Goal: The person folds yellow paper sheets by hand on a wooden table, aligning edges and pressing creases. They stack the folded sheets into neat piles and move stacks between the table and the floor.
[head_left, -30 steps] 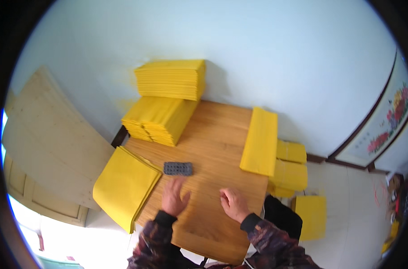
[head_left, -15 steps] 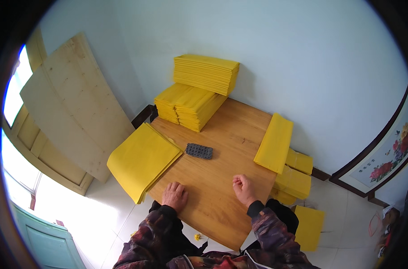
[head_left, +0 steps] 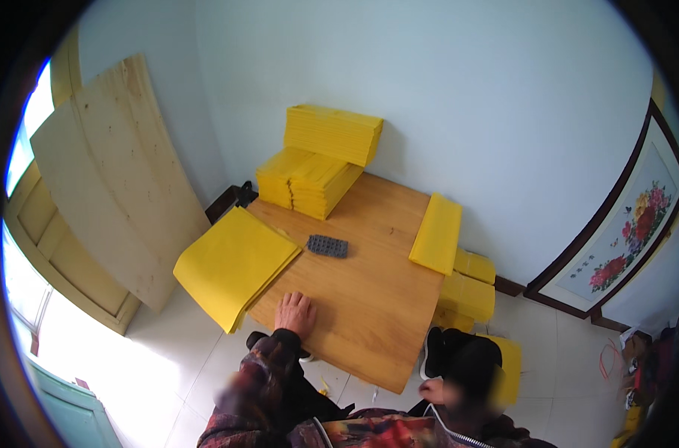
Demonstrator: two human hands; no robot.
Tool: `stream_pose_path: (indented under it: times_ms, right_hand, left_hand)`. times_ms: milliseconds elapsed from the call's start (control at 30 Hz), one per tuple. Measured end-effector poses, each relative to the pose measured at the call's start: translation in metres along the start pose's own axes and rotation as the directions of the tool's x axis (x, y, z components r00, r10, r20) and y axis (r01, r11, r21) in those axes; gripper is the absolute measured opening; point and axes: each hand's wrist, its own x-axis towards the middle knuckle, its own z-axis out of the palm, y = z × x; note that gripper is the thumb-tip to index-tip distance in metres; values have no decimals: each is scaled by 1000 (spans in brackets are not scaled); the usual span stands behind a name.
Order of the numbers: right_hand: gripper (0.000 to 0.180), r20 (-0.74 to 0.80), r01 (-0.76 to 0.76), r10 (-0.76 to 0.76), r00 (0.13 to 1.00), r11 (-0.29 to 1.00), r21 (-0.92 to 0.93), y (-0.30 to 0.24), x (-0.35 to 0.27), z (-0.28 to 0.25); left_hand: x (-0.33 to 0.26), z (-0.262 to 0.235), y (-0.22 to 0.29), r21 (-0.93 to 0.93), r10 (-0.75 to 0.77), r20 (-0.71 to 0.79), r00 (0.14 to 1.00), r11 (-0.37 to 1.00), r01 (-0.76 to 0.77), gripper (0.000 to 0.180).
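My left hand [head_left: 296, 313] rests on the near left edge of the wooden table [head_left: 369, 299], its fingers lying on the wood with nothing in them. My right hand [head_left: 435, 390] is low by my lap, off the table's near corner; its fingers are partly hidden and smeared. Nearest to the left hand lies a loose pile of flat yellow sheets [head_left: 235, 261], overhanging the left edge. A dark grey, bumpy oblong block [head_left: 327, 246] sits mid-table. Along the right edge lies a folded yellow stack [head_left: 437, 233].
Thick folded yellow stacks [head_left: 309, 175] stand at the far end, with another stack [head_left: 333, 133] on top. More yellow bundles [head_left: 466, 295] are beside the table's right side. A wooden board [head_left: 115, 179] leans at left; a framed flower picture [head_left: 615, 231] stands at right.
My right hand has left the tabletop and dropped down toward my lap. The left hand stays at the table's edge. The view has shifted slightly.
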Motion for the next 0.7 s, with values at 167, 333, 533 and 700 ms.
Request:
stream_pose_path:
  times_ms: [167, 333, 533, 700]
  right_hand:
    - [28, 388, 272, -197, 900, 951, -148, -23, 56, 102]
    - [28, 552, 203, -199, 810, 978, 55, -76, 40, 142]
    - [27, 681, 35, -252, 687, 948, 316, -123, 3, 101]
    - [26, 724, -79, -313, 615, 889, 451, -140, 10, 57]
  left_hand:
    - [2, -11, 4, -25, 13, 101, 995, 1000, -10, 28]
    - [8, -15, 4, -110, 172, 346, 922, 984, -142, 54]
    - [15, -10, 1, -82, 200, 492, 847, 980, -183, 58]
    - [28, -10, 2, -94, 195, 555, 809, 981, -172, 63]
